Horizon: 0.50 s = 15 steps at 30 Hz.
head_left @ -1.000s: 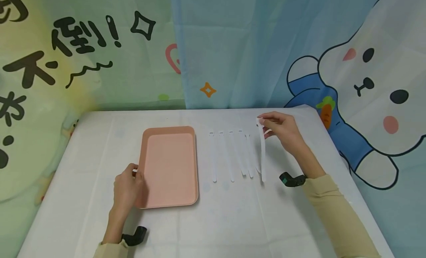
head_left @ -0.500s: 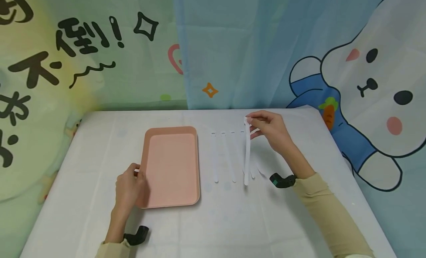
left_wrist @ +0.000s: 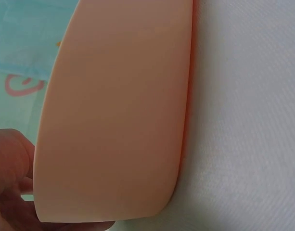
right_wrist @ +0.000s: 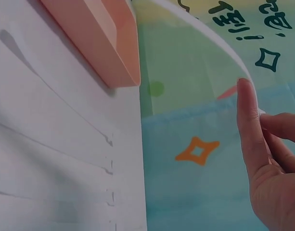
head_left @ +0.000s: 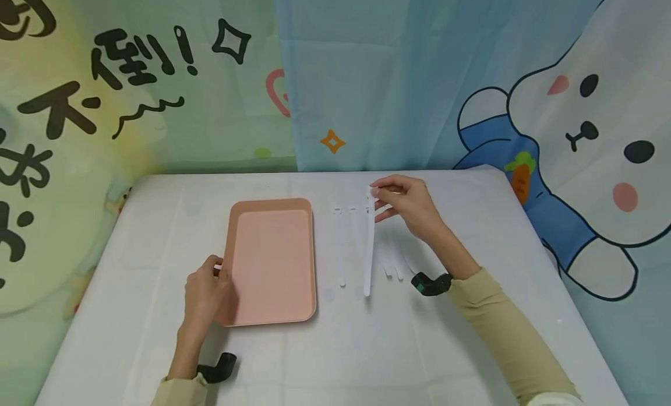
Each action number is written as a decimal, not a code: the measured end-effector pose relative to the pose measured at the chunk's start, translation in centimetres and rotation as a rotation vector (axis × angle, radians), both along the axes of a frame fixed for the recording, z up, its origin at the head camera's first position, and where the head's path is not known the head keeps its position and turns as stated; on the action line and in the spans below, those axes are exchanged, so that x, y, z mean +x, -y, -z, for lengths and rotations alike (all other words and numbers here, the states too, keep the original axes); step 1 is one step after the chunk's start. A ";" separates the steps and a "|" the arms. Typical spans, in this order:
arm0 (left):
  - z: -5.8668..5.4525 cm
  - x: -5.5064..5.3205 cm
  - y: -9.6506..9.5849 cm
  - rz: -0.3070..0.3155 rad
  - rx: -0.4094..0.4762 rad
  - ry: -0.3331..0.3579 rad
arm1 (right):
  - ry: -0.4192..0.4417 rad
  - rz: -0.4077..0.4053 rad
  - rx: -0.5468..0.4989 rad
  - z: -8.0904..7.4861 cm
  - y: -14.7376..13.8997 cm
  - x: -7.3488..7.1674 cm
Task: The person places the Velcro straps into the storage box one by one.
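Note:
In the head view, my left hand [head_left: 203, 292] grips the left side of the pink tray [head_left: 272, 260]. Up close in the left wrist view, fingers [left_wrist: 10, 159] lie against the rim at one corner of the tray's side wall [left_wrist: 113, 110]. My right hand [head_left: 406, 207] pinches one end of a white strap [head_left: 369, 254] between thumb and fingers. That strap hangs down right of the tray, over the row of similar straps. The right wrist view shows it bending away from the fingertips in a long curve [right_wrist: 217, 36].
Several more white straps lie side by side on the white-covered table [head_left: 325, 359], one strap [head_left: 342, 254] closest to the tray. They have rounded near ends and small slotted far ends. A printed curtain [head_left: 367, 74] hangs behind the table's back edge.
My right hand has moved left, carrying the strap from the right end of the row toward the tray. My left hand keeps its hold on the tray.

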<state>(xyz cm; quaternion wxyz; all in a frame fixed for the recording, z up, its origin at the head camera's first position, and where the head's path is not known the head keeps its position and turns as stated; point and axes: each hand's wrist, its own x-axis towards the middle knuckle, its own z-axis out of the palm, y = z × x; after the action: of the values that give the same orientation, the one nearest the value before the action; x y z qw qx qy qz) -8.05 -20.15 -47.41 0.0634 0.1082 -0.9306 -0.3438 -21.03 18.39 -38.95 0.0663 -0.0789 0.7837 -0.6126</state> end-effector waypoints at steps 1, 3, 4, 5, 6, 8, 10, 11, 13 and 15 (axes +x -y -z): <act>0.0 0.0 0.0 0.000 0.001 0.000 | 0.003 -0.003 -0.005 0.0 0.2 0.0; 0.0 0.0 0.0 0.000 0.003 -0.002 | 0.011 -0.008 -0.020 0.0 0.6 0.0; 0.0 0.0 0.0 -0.001 0.005 -0.003 | 0.011 -0.013 -0.027 0.0 0.9 0.0; 0.1 0.0 0.0 0.000 0.006 -0.004 | 0.012 -0.017 -0.035 0.0 1.1 -0.1; 0.1 0.0 0.0 0.000 0.006 -0.007 | 0.011 -0.021 -0.040 0.0 1.3 0.0; 0.1 0.0 0.0 0.000 0.004 -0.013 | 0.011 -0.030 -0.056 -0.1 1.8 0.0; 0.0 0.0 0.0 0.001 0.002 -0.012 | 0.008 -0.042 -0.074 -0.1 2.3 0.0; 0.0 -0.1 0.0 0.001 0.000 -0.012 | 0.008 -0.047 -0.082 -0.1 2.5 0.0; 0.0 -0.1 0.0 0.001 0.001 -0.009 | 0.004 -0.055 -0.094 -0.1 3.0 0.0; 0.0 -0.2 0.1 0.001 0.004 -0.007 | 0.005 -0.063 -0.113 -0.1 3.5 0.0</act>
<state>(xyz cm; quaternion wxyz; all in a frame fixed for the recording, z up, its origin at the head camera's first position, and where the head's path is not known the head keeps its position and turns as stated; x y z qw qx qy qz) -8.25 -20.21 -47.39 0.0662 0.1066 -0.9299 -0.3459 -21.02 14.89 -38.87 0.0830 -0.1056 0.7447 -0.6537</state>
